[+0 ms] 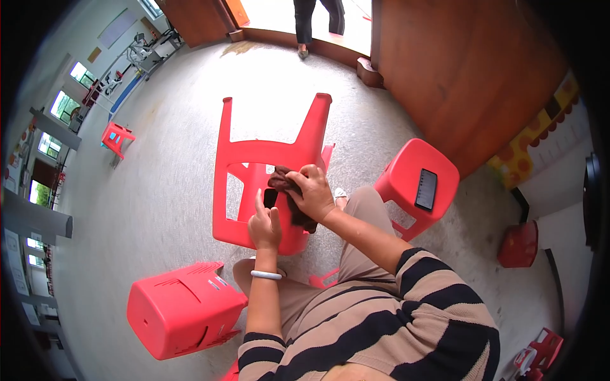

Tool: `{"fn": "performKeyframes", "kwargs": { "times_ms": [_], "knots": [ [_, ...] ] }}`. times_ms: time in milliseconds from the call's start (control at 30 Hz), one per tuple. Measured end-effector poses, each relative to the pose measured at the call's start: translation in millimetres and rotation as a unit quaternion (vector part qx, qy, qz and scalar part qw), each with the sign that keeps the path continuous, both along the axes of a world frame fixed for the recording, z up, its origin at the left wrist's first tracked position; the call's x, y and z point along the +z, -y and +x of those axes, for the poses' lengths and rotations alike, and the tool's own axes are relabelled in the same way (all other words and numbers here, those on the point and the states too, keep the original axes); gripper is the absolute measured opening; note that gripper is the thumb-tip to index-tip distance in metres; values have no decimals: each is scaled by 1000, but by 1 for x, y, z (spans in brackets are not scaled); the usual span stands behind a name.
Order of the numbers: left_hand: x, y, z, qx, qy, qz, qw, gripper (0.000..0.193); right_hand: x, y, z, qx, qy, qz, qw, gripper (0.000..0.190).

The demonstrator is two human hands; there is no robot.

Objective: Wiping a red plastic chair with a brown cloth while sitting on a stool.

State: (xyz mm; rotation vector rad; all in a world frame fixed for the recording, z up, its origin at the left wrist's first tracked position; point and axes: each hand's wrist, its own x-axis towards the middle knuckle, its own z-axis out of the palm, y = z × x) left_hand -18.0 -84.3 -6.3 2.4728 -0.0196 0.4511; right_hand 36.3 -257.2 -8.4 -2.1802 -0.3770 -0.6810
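A red plastic stool (267, 152) lies tipped on its side in front of me, its legs pointing away. My right hand (312, 190) grips a dark brown cloth (282, 180) against the stool, and part of the cloth hangs down below that hand. My left hand (265, 224) is beside it over the stool's side, index finger extended and thumb raised. Just past the left fingers is a small black thing (270, 198) that I cannot identify. What the left palm touches is hidden.
At right a red stool (405, 166) bears a phone (426, 189). Nested red stools (176, 309) lie at lower left. Another stool (116, 138) stands far left. A person (305, 24) is at the doorway, beside a wooden door (457, 71). A red bin (518, 244) is by the wall.
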Motion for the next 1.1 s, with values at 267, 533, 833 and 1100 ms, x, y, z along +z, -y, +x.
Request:
{"fn": "performKeyframes", "kwargs": {
  "times_ms": [267, 533, 833, 1100],
  "knots": [
    [-6, -4, 5, -28, 8, 29, 999, 79, 7, 34, 91, -63, -30, 15, 997, 33],
    [0, 2, 4, -33, -11, 63, 997, 78, 25, 85, 196, -209, -72, -24, 975, 36],
    [0, 3, 7, -18, -33, 108, 993, 75, 19, 57, 147, -128, -17, -100, 987, 28],
    [-2, 2, 3, -12, -28, 101, 994, 70, 28, 64, 128, -42, -19, -125, 991, 28]
  ]
}}
